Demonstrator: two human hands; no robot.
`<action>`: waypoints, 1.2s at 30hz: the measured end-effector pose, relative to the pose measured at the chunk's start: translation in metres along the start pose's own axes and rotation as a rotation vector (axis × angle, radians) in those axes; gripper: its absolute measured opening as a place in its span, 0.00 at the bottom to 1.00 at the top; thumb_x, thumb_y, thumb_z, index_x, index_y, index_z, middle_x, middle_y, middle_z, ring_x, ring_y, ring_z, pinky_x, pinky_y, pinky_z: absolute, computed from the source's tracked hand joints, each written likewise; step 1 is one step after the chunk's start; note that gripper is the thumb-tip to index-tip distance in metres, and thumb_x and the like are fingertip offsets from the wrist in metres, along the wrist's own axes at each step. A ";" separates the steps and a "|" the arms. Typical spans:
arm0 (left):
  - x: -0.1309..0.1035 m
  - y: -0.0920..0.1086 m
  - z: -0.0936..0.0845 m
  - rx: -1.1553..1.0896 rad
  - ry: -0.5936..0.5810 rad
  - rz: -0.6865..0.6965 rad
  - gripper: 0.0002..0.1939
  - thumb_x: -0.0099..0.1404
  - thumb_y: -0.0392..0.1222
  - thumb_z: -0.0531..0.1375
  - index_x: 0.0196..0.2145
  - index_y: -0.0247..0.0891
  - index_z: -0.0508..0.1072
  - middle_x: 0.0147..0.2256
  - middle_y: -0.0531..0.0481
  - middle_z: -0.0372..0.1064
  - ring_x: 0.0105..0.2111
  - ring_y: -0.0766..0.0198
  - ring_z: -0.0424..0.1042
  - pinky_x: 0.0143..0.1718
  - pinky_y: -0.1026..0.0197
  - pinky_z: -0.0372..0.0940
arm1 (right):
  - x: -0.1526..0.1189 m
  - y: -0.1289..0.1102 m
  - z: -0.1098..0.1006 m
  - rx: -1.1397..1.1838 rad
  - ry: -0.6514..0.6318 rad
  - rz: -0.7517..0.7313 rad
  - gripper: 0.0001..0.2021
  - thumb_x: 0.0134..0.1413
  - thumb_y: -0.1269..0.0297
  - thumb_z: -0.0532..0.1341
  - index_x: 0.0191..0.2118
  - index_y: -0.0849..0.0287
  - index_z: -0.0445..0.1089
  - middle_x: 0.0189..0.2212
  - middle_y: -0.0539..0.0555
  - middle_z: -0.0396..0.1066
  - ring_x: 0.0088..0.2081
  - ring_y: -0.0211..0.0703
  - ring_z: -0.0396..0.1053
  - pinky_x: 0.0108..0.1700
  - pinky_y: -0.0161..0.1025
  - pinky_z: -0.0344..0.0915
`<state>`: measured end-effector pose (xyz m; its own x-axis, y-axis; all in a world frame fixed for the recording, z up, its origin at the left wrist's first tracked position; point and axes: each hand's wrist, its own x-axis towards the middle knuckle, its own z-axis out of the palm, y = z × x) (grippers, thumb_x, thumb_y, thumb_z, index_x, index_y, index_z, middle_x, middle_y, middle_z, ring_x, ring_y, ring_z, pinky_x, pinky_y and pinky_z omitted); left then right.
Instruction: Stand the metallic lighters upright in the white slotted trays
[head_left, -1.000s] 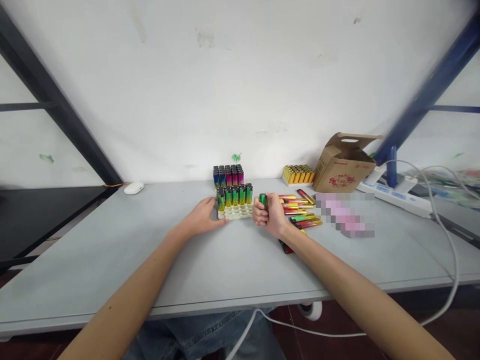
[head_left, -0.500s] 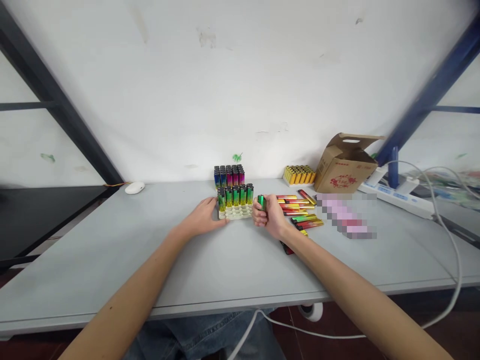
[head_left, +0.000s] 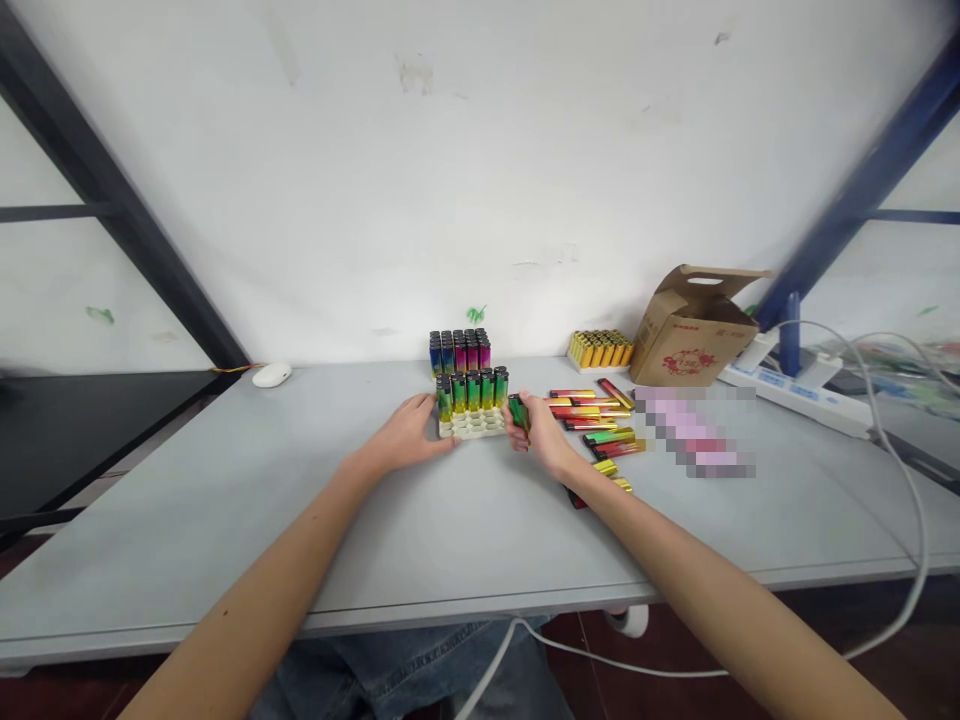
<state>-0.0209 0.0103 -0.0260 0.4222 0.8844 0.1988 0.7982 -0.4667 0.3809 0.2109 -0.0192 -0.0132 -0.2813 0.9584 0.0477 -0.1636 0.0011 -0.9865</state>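
A pale honeycomb tray stands mid-table, its back rows filled with upright green-yellow lighters and its front cells bare. My left hand rests at the tray's left side, thumb at the front corner and fingers by the edge, steadying against it. Just right of the tray, my right hand is wrapped round a green lighter, whose black top points up and leans left. Loose red, gold and green lighters lie to the right of that hand, several partly behind the forearm.
Behind the tray stand blue and pink lighters. Gold lighters in a tray sit near the wall, beside an open cardboard box. A power strip with white cables is at the right. A white case lies back left.
The lighter in my right hand has tilted, and its black top now shows. My right hand has turned slightly. My left hand keeps its place at the tray.
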 end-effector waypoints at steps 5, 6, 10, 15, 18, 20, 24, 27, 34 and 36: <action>0.000 -0.001 0.000 -0.017 0.019 0.019 0.37 0.58 0.63 0.59 0.59 0.37 0.62 0.55 0.39 0.64 0.58 0.43 0.62 0.56 0.47 0.61 | -0.005 -0.003 -0.005 -0.262 -0.117 -0.141 0.10 0.62 0.58 0.44 0.31 0.55 0.53 0.21 0.46 0.57 0.23 0.38 0.54 0.29 0.37 0.55; 0.001 -0.001 0.000 -0.024 0.022 0.026 0.38 0.58 0.63 0.59 0.59 0.38 0.62 0.55 0.40 0.64 0.57 0.43 0.62 0.56 0.46 0.61 | -0.007 -0.005 -0.006 -0.325 -0.134 -0.154 0.10 0.64 0.59 0.44 0.31 0.54 0.53 0.22 0.46 0.60 0.25 0.38 0.56 0.31 0.37 0.56; 0.001 0.000 -0.002 -0.038 0.022 0.055 0.37 0.58 0.63 0.60 0.58 0.38 0.63 0.56 0.40 0.64 0.57 0.44 0.63 0.57 0.47 0.60 | -0.010 -0.007 -0.007 -0.507 -0.142 -0.267 0.16 0.68 0.55 0.42 0.32 0.55 0.58 0.29 0.49 0.63 0.32 0.40 0.62 0.39 0.39 0.60; 0.001 0.001 -0.003 -0.037 0.036 0.088 0.36 0.58 0.63 0.61 0.58 0.40 0.65 0.57 0.41 0.62 0.58 0.45 0.62 0.59 0.47 0.59 | -0.004 -0.002 -0.008 -0.683 0.004 -0.537 0.12 0.66 0.56 0.51 0.41 0.58 0.67 0.36 0.54 0.67 0.39 0.42 0.64 0.43 0.40 0.62; 0.001 0.003 -0.002 -0.042 0.039 0.100 0.38 0.57 0.64 0.61 0.59 0.41 0.65 0.58 0.42 0.62 0.58 0.45 0.62 0.59 0.47 0.59 | -0.002 -0.001 -0.011 -0.722 0.047 -0.625 0.11 0.64 0.60 0.55 0.43 0.58 0.70 0.37 0.55 0.69 0.38 0.43 0.66 0.42 0.41 0.64; 0.001 0.005 -0.001 -0.048 0.039 0.108 0.38 0.56 0.64 0.62 0.59 0.41 0.65 0.58 0.42 0.62 0.58 0.45 0.62 0.59 0.47 0.59 | -0.001 -0.001 -0.011 -0.718 0.077 -0.631 0.10 0.63 0.61 0.56 0.44 0.58 0.72 0.35 0.55 0.71 0.36 0.43 0.67 0.40 0.41 0.65; 0.001 0.011 0.001 -0.062 0.029 0.116 0.39 0.56 0.64 0.62 0.59 0.40 0.65 0.57 0.41 0.63 0.58 0.46 0.62 0.59 0.47 0.60 | 0.000 0.001 -0.010 -0.677 0.128 -0.604 0.11 0.60 0.64 0.58 0.45 0.58 0.73 0.38 0.56 0.75 0.37 0.43 0.71 0.42 0.42 0.67; 0.000 0.014 0.003 -0.066 0.039 0.123 0.40 0.55 0.65 0.62 0.60 0.41 0.64 0.58 0.41 0.63 0.58 0.46 0.62 0.59 0.46 0.61 | 0.001 0.005 -0.008 -0.663 0.112 -0.553 0.11 0.59 0.66 0.59 0.46 0.57 0.73 0.41 0.55 0.77 0.38 0.43 0.73 0.42 0.42 0.69; 0.000 0.014 0.003 -0.058 0.048 0.134 0.41 0.55 0.66 0.62 0.60 0.42 0.64 0.58 0.42 0.61 0.58 0.46 0.62 0.58 0.47 0.61 | 0.001 0.012 -0.008 -0.774 0.084 -0.584 0.13 0.61 0.66 0.57 0.50 0.55 0.71 0.43 0.55 0.77 0.39 0.43 0.74 0.43 0.42 0.69; 0.000 0.014 0.004 -0.051 0.052 0.128 0.41 0.54 0.67 0.62 0.59 0.41 0.65 0.58 0.42 0.61 0.58 0.46 0.63 0.58 0.47 0.62 | 0.001 0.012 -0.009 -0.790 0.093 -0.570 0.15 0.61 0.65 0.57 0.53 0.54 0.68 0.42 0.54 0.77 0.38 0.43 0.74 0.42 0.41 0.68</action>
<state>-0.0082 0.0034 -0.0240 0.4955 0.8170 0.2950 0.7156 -0.5764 0.3945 0.2173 -0.0159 -0.0267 -0.2754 0.7736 0.5707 0.4377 0.6294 -0.6421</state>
